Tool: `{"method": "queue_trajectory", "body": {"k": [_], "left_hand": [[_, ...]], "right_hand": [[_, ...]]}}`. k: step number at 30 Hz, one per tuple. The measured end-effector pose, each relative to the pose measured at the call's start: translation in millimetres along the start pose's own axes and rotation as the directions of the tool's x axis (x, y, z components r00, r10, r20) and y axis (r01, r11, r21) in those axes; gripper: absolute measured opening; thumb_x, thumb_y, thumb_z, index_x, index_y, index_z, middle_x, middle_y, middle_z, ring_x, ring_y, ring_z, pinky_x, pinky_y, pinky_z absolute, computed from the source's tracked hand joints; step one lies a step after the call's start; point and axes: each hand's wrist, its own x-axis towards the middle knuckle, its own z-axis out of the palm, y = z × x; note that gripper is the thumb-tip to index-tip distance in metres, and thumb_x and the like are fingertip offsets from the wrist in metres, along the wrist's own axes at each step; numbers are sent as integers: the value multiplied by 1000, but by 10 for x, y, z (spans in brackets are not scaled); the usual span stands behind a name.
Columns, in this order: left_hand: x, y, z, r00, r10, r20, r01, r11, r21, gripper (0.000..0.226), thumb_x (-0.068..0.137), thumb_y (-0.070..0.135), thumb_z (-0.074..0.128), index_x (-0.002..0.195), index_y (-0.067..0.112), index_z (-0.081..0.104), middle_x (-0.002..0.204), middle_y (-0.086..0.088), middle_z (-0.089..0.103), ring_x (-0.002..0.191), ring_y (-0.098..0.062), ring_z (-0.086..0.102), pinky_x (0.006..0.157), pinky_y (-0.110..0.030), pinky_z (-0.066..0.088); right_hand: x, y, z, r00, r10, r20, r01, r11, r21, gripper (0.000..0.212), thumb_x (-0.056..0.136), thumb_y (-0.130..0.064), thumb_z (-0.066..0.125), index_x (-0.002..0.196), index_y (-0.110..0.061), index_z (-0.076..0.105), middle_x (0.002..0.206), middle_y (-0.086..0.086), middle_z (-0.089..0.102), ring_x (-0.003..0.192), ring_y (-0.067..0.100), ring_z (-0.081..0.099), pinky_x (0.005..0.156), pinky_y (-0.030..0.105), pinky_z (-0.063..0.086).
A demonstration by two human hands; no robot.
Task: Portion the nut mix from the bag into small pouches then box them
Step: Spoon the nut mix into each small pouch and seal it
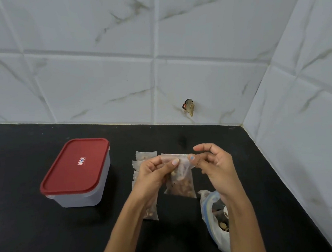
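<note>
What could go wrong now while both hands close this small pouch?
The pouch hangs from its top edge, pinched by the left hand and right hand; a slip could spill nuts on the counter. The right forearm is just above the open bag and might knock it.

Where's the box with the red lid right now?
In the head view, the box sits closed on the black counter, left of both hands and the row of filled pouches.

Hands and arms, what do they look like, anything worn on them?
Both forearms are bare, with no sleeves showing. The left hand and right hand wear no gloves, and no rings, watch or bracelets are visible. The thumbnails carry pale polish, the right one light blue.
</note>
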Motion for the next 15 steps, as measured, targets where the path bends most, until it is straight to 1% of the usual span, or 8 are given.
{"method": "queue_trajectory", "body": {"k": [2, 4, 5, 7, 9, 11, 13, 15], "left_hand": [[2, -22, 3, 999, 25, -20, -25, 1000, 6, 24, 76, 13, 63, 96, 1, 70, 80, -7, 74, 74, -15, 70, 68, -25, 57], [6, -39, 1, 998, 43, -35, -41, 999, 36, 19, 80, 11, 62, 94, 1, 69, 77, -5, 73, 72, -13, 69, 65, -24, 55], [8, -47, -3, 998, 49, -43, -47, 998, 50, 17, 81, 10, 62, 93, 2, 69, 76, -4, 73, 72, -12, 69, 64, -23, 54], [7, -69, -14, 997, 56, -51, -52, 996, 78, 16, 80, 13, 63, 91, 3, 70, 76, -5, 73, 72, -13, 69, 64, -22, 53], [0, -92, -20, 997, 56, -62, -49, 993, 107, 15, 81, 15, 64, 88, 5, 71, 75, -6, 70, 70, -14, 66, 64, -24, 52], [-11, -117, -25, 995, 59, -77, -50, 993, 110, 13, 87, 10, 61, 85, 1, 70, 75, -13, 65, 68, -15, 61, 62, -24, 50], [-21, -126, -18, 995, 57, -83, -49, 994, 96, 19, 89, 10, 58, 85, -5, 68, 79, -18, 60, 69, -17, 57, 62, -24, 49], [-38, -111, -4, 996, 67, -64, -62, 995, 77, 26, 84, 17, 60, 85, -7, 68, 80, -18, 63, 70, -16, 60, 63, -25, 50]], "right_hand": [[-2, 33, -34, 997, 61, 37, -60, 998, -37, 22, 79, -19, 71, 99, -14, 65, 84, 1, 72, 73, 2, 66, 58, 12, 47], [-12, 81, -78, 990, 108, 96, -102, 993, -62, 21, 77, -25, 70, 96, -15, 68, 88, 1, 73, 78, 8, 67, 63, 17, 50], [-19, 100, -95, 986, 116, 124, -110, 993, -49, 18, 78, -23, 70, 93, -13, 69, 87, 3, 74, 78, 11, 67, 65, 20, 51], [-20, 145, -113, 984, 111, 142, -112, 994, -4, 9, 82, -13, 67, 89, -10, 71, 84, 7, 73, 76, 14, 66, 67, 24, 51], [-23, 182, -117, 987, 107, 117, -111, 994, 21, 7, 84, -7, 65, 85, -8, 73, 78, 8, 72, 73, 15, 65, 66, 24, 50], [-32, 205, -109, 990, 112, 85, -117, 992, 50, 8, 83, -5, 66, 81, -8, 73, 74, 6, 71, 71, 14, 64, 66, 25, 49], [-49, 214, -100, 993, 103, 56, -107, 992, 72, 9, 82, -5, 66, 78, -9, 73, 71, 4, 70, 69, 13, 63, 66, 25, 48], [-69, 218, -94, 997, 75, 22, -76, 994, 78, 9, 82, -4, 67, 76, -8, 73, 70, 2, 70, 67, 9, 63, 65, 24, 46]]}}
